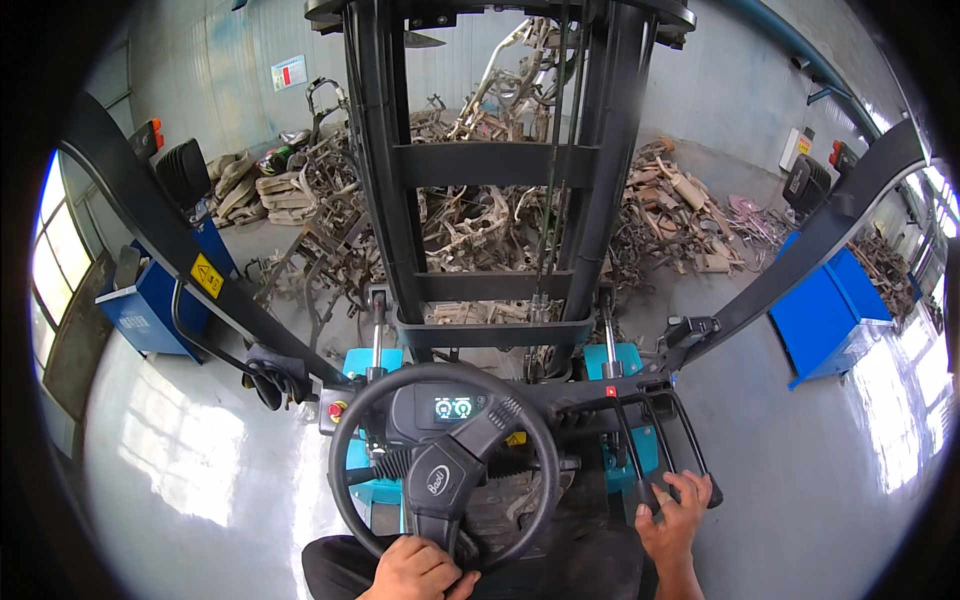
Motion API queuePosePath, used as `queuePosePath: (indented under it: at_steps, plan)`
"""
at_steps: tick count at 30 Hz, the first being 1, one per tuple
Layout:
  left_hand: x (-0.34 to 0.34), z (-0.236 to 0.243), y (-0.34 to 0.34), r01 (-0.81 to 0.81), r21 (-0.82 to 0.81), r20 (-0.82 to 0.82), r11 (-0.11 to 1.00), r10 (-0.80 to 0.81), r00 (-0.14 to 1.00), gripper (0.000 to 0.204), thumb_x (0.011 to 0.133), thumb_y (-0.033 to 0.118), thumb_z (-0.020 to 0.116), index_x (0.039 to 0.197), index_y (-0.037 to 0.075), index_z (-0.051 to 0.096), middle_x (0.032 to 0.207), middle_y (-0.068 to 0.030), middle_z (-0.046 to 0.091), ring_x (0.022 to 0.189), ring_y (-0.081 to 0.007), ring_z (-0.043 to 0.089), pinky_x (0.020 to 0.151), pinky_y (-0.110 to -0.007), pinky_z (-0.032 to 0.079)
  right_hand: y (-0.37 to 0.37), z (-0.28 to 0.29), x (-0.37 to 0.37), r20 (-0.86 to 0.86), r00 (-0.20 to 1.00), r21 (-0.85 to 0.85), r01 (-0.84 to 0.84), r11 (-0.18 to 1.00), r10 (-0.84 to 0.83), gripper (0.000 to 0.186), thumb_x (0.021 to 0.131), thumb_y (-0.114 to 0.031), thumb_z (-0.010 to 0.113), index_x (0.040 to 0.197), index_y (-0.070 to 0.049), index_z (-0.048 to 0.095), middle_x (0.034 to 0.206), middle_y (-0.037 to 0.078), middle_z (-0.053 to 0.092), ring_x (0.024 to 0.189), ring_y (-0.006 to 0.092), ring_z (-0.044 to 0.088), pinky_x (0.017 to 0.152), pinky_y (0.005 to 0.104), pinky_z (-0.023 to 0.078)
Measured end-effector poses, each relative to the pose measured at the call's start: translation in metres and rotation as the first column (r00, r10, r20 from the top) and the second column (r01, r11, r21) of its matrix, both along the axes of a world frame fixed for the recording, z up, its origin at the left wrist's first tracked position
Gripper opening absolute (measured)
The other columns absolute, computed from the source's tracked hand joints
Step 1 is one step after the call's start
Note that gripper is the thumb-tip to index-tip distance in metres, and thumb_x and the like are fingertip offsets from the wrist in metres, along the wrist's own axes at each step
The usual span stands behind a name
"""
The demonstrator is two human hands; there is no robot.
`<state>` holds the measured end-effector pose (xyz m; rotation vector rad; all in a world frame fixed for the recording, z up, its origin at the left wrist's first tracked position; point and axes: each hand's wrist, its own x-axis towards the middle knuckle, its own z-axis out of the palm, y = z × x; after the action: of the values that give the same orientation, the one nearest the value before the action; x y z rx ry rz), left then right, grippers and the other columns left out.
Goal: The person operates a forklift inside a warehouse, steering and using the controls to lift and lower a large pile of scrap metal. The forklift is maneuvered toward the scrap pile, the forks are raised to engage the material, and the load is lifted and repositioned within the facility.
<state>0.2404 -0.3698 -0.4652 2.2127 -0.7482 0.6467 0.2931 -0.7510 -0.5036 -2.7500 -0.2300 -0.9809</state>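
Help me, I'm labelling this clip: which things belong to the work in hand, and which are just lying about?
In the work:
steering wheel, lower rim in the grip of the left hand
control levers, right hand at their ends

Just around, it seems:
scrap heap
left blue bin
right blue bin

left hand (pixel 418 572): low, fingers (pixel 432 562) curled | right hand (pixel 672 525): farther forward, fingers bent, parted

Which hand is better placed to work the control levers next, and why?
Likely the right hand: it is at the lower ends of the control levers. The left hand is on the steering wheel, well to their left.
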Motion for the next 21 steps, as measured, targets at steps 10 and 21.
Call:
queuePosePath:
  at_steps: [10, 21]
  plan:
    - [0.071, 0.006, 0.082, -0.455, -0.145, 0.023, 0.879, 0.462, 0.886, 0.022, 0.07, 0.0, 0.077, 0.067, 0.005, 0.056, 0.071, -0.0093, 0.057, 0.066, -0.0315, 0.055, 0.06, -0.042, 0.044, 0.004, 0.001, 0.011, -0.05, 0.998, -0.034, 0.047, 0.998, -0.049, 0.048, 0.087, -0.046, 0.064, 0.087, -0.001, 0.079, 0.12, 0.01, 0.063, 0.127, 0.0384, 0.049, 0.114, 0.0673, 0.032]
    - [0.209, 0.092, 0.011, -0.005, 0.079, 0.028, 0.997, 0.003, 1.0, 0.024, 0.078, 0.016, 0.08, 0.067, 0.006, 0.061, 0.069, -0.0108, 0.055, 0.071, -0.0345, 0.059, 0.062, -0.047, 0.048, 0.017, 0.005, 0.012, -0.036, 0.998, -0.038, 0.047, 0.998, -0.048, 0.052, 0.09, -0.047, 0.061, 0.086, 0.002, 0.078, 0.12, 0.012, 0.062, 0.129, 0.0402, 0.048, 0.114, 0.0692, 0.032]
